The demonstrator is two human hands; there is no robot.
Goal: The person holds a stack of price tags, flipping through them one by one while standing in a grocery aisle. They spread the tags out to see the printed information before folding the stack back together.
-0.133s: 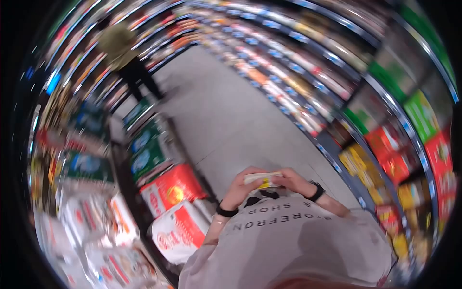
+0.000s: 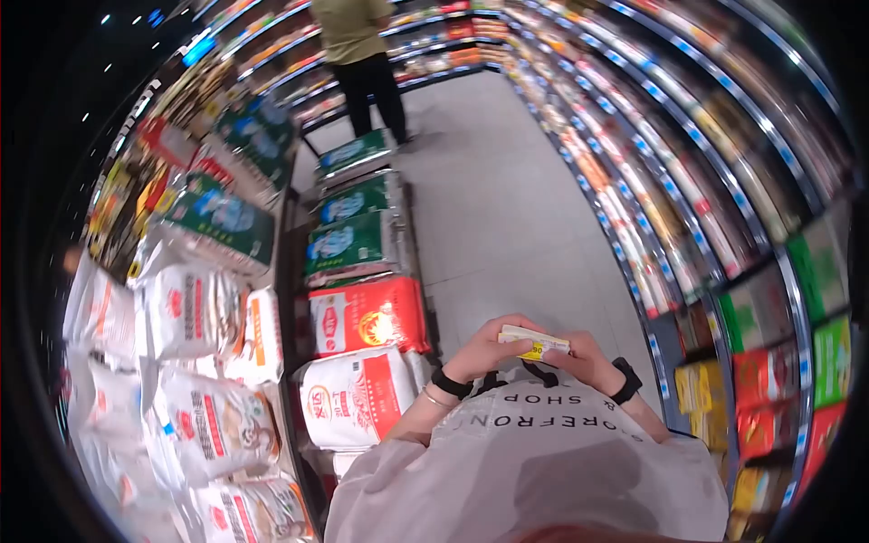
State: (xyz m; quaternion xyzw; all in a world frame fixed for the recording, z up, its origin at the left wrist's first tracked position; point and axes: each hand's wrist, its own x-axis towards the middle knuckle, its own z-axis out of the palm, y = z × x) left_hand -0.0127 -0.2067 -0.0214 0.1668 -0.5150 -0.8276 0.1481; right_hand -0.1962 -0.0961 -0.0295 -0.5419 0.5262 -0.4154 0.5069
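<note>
In front of my chest, both hands hold a small stack of price tags (image 2: 536,341), white with a yellow patch and printed digits. My left hand (image 2: 487,351) is closed around the stack's left end, its thumb on the face. From the other side my right hand (image 2: 584,359) grips the right end, thumb also on top. The lower fingers are partly hidden. Below the hands is my light shirt (image 2: 543,452) with dark lettering.
Red and white bags (image 2: 367,317) and green packs (image 2: 348,240) lie along the left, beside white bags (image 2: 217,425). Shelves of packaged goods (image 2: 652,154) line the right. A grey floor aisle (image 2: 498,181) leads to a standing person (image 2: 355,45).
My view has swung left, so the shelves, bags and person appear farther right. The hands sit slightly farther right in view, still on the price tags.
</note>
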